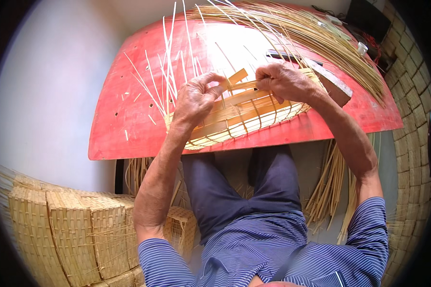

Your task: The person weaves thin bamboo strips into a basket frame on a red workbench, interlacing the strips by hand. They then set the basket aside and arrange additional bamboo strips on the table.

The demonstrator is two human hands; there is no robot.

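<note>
A half-woven bamboo basket (pixel 239 115) rests at the near edge of the red table, with long thin strips standing up from its sides. My left hand (pixel 198 98) is at its left part, thumb and forefinger pinched together beside a flat bamboo strip (pixel 237 76) that sticks up at an angle. My right hand (pixel 282 82) grips the far rim on the right, its fingers curled around thin bamboo strips (pixel 243 86) that run between the two hands. What lies inside the left pinch is too small to make out.
A long bundle of thin bamboo strips (pixel 316 38) lies along the table's far right side. Near it is a wood block (pixel 337 86). Scraps dot the red table (pixel 115 129) at left. Finished woven baskets (pixel 72 229) are stacked at lower left; more strips (pixel 328 186) hang below the table.
</note>
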